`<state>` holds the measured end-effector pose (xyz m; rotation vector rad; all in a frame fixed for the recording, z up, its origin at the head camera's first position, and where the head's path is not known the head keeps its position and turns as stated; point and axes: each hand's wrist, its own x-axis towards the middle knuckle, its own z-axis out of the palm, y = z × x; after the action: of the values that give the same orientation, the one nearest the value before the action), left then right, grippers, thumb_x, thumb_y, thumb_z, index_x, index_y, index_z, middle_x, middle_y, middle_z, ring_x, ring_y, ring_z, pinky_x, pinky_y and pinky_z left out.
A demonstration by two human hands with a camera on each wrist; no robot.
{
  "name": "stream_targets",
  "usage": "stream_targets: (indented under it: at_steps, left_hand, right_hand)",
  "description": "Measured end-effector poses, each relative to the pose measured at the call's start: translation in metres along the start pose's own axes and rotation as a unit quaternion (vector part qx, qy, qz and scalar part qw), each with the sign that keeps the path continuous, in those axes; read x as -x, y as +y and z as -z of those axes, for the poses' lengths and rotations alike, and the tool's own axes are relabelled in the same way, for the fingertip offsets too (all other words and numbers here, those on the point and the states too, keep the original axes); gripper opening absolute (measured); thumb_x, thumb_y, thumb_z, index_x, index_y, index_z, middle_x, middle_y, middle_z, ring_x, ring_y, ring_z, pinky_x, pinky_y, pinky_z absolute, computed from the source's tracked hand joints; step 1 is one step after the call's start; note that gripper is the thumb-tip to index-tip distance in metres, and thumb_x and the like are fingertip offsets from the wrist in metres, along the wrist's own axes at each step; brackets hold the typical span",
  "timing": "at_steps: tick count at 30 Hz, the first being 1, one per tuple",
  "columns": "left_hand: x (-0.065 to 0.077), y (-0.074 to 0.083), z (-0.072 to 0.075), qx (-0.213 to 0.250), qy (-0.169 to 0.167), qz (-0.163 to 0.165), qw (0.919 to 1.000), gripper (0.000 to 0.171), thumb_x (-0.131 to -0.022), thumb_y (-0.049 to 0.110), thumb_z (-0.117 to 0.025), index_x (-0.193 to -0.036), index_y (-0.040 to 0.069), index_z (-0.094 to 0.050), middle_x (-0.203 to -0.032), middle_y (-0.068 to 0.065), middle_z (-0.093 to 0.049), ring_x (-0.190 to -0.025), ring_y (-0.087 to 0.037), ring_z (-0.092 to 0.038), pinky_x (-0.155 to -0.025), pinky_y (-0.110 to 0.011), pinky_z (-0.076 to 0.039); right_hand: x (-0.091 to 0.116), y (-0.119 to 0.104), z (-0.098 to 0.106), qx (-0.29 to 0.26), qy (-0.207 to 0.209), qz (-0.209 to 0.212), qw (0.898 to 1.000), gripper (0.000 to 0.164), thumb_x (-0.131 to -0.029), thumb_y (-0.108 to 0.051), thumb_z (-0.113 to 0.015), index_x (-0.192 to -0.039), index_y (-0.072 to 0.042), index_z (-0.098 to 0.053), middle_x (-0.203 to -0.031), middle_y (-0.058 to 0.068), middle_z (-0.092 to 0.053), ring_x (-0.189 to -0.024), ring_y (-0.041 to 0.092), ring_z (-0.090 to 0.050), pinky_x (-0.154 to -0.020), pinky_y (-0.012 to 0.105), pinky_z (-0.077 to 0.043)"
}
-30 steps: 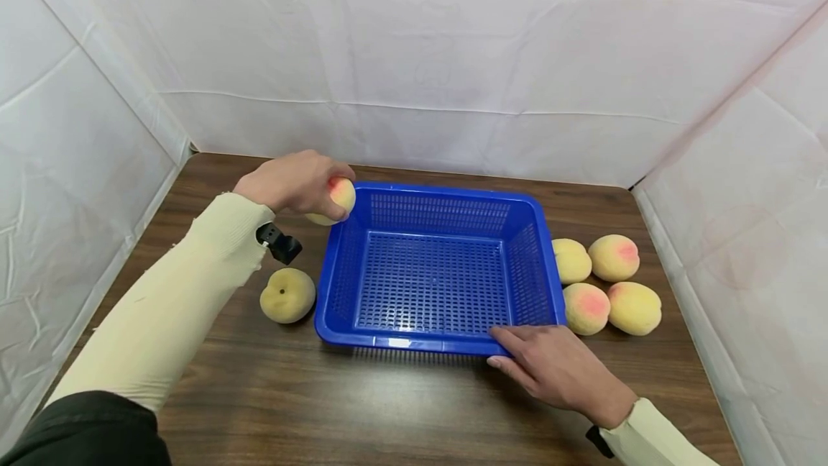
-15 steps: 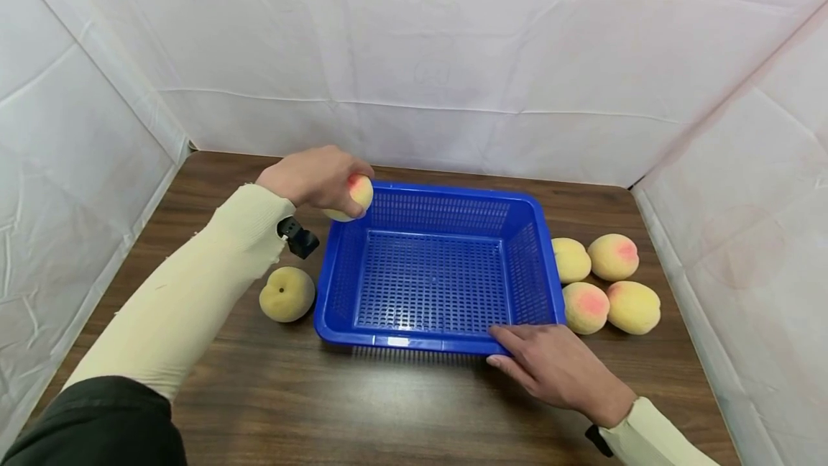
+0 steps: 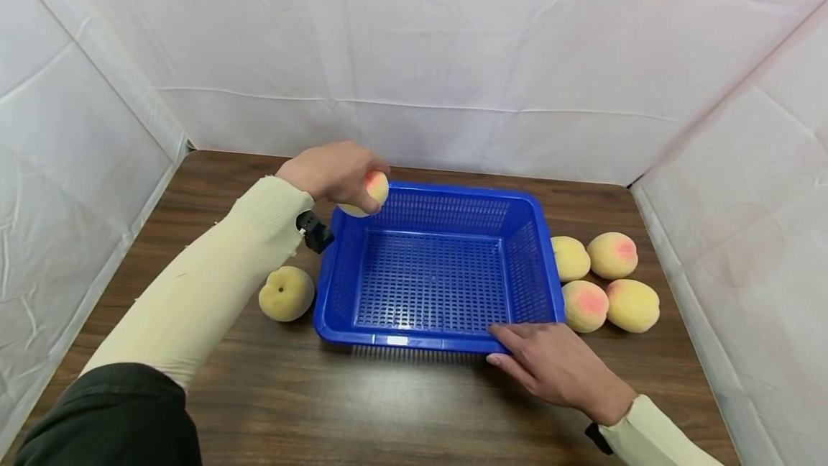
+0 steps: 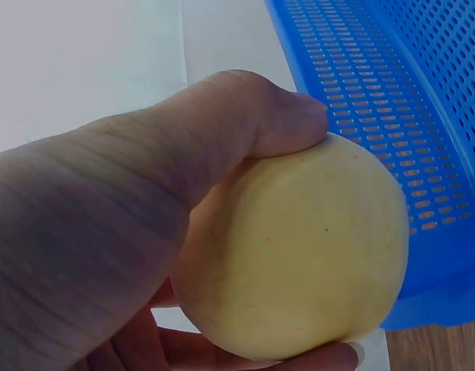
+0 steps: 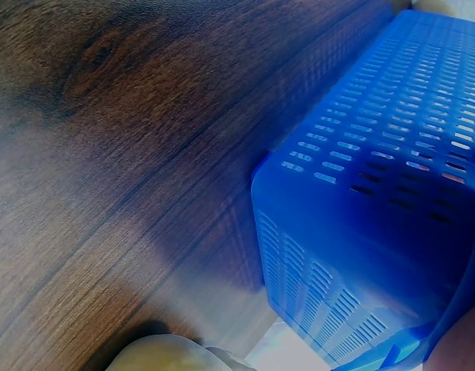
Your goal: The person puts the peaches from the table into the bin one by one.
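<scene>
My left hand (image 3: 336,170) grips a yellow peach (image 3: 377,188) with a red blush, held over the far left corner of the blue plastic basket (image 3: 446,344). Up close in the left wrist view, the thumb lies across one side of the peach (image 4: 299,255) and fingertips show on the opposite side. At the near right corner, my right hand (image 3: 559,369) holds the basket rim, thumb outside and fingers over the edge. The perforated basket bottom shows no fruit on it. Only a sliver of the right hand appears in the right wrist view.
One peach (image 3: 287,294) sits on the brown wooden table (image 3: 388,416) left of the basket. Several more, including a blushed peach (image 3: 613,255), are grouped close by its right side. White sheeting (image 3: 414,56) walls the table at the back and sides.
My left hand has carried the peach rightward, from beside the basket's far left corner to over it. The right hand and the basket have stayed in place.
</scene>
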<state>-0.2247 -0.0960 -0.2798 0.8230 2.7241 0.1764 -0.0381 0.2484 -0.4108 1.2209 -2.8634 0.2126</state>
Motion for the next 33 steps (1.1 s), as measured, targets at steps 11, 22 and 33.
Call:
stream_targets:
  at_steps: [11,22,33]
  left_hand:
    - [-0.008,0.007,-0.002,0.006,-0.003,-0.009,0.9999,0.03,-0.074,0.036,-0.071,-0.099,0.022,-0.062,-0.084,0.0,-0.059,-0.074,-0.019,-0.053,-0.059,-0.035,-0.045]
    - [-0.013,0.01,-0.007,0.018,-0.008,-0.009,0.9998,0.03,-0.076,0.034,-0.072,-0.101,0.021,-0.063,-0.088,-0.001,-0.06,-0.077,-0.02,-0.055,-0.061,-0.035,-0.046]
    - [-0.016,0.009,-0.016,0.013,-0.015,-0.016,0.9997,0.038,-0.076,0.034,-0.072,-0.11,0.02,-0.063,-0.092,0.0,-0.059,-0.08,-0.019,-0.055,-0.064,-0.035,-0.048]
  right_hand:
    - [0.0,0.0,0.002,0.003,-0.003,0.0,1.0,0.038,-0.098,-0.047,-0.049,-0.116,-0.016,-0.063,-0.096,-0.007,-0.068,-0.077,0.008,-0.063,-0.065,0.035,-0.056]
    - [0.001,-0.003,0.0,0.002,0.003,0.002,1.0,0.034,-0.098,-0.046,-0.05,-0.113,-0.018,-0.062,-0.091,-0.009,-0.066,-0.073,0.006,-0.061,-0.061,0.034,-0.055]
    - [0.001,-0.004,0.0,0.001,0.003,0.002,1.0,0.034,-0.098,-0.046,-0.05,-0.113,-0.017,-0.062,-0.09,-0.01,-0.066,-0.072,0.006,-0.06,-0.061,0.033,-0.054]
